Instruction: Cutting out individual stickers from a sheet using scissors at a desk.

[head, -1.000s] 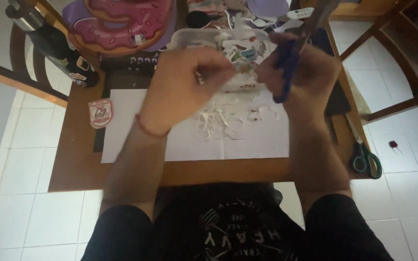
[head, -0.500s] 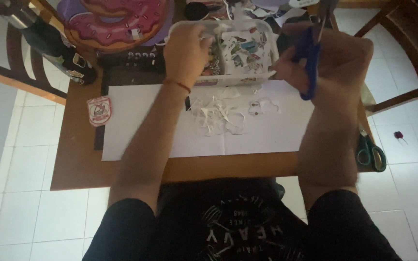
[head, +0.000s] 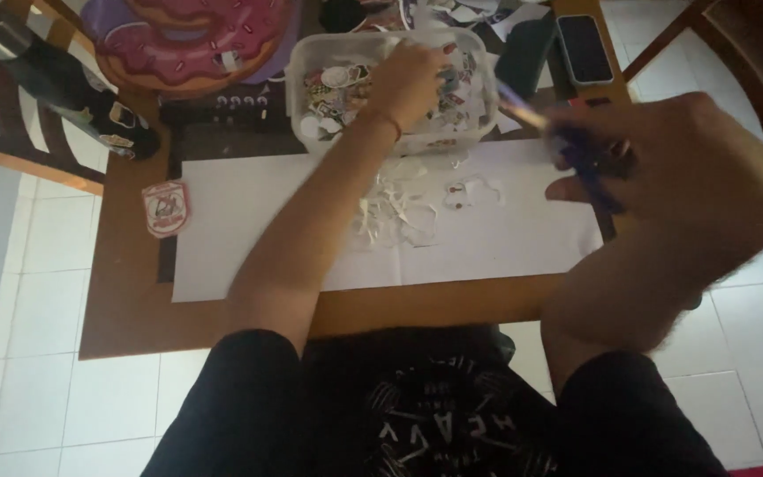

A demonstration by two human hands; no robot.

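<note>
Left hand (head: 410,81) inside tub (head: 304,66); right hand (head: 673,168) grips scissors (head: 576,146) (blurred).

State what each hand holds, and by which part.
The right hand holds blue-handled scissors by the handle loops, blades pointing left. The left hand reaches into the clear plastic tub of cutouts; whether it holds anything cannot be told.

The single head-worn camera looks steeply down from above the person's chest, facing away from the body across the small brown wooden table (head: 134,300). It sits near enough that the raised right hand (head: 673,203) looms large and blurred, while the left hand (head: 408,84) reaches the far side. White floor tiles (head: 19,389) show left and right.
</note>
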